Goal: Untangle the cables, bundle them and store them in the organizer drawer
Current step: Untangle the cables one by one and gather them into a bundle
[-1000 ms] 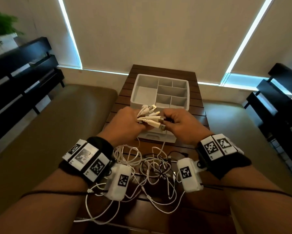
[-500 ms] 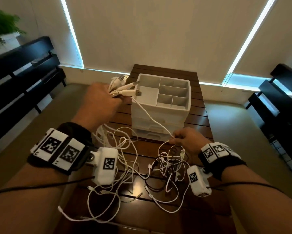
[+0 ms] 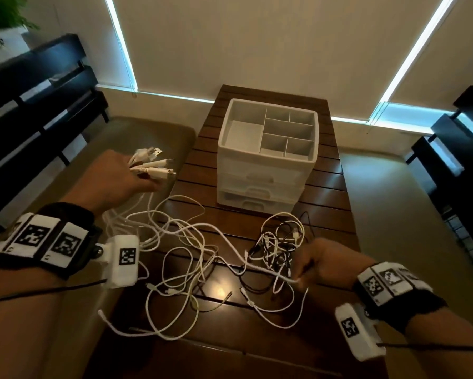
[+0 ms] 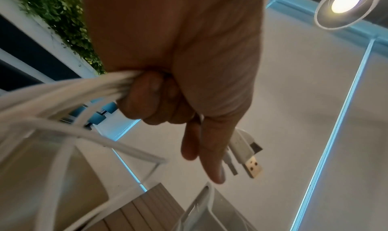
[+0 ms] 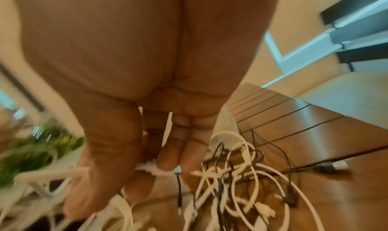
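Dark slatted wooden table point(image 3: 260, 335), tan cushioned bench point(image 3: 137, 138) left, black shelving point(image 3: 36, 86) both sides, potted plant point(image 3: 0, 17), ceiling light point(image 4: 344, 2).

Thin white cables point(image 3: 175, 242), loose and looping, are sprawling over the near part of the tabletop, their USB plug ends point(image 3: 159, 166) bunching together up at the left. Knotted black-and-white cable cluster point(image 3: 279, 242) is lying right of them. White plastic organizer with three drawers point(image 3: 260, 184) is standing upright behind, drawers shut, its divided top tray sitting empty.
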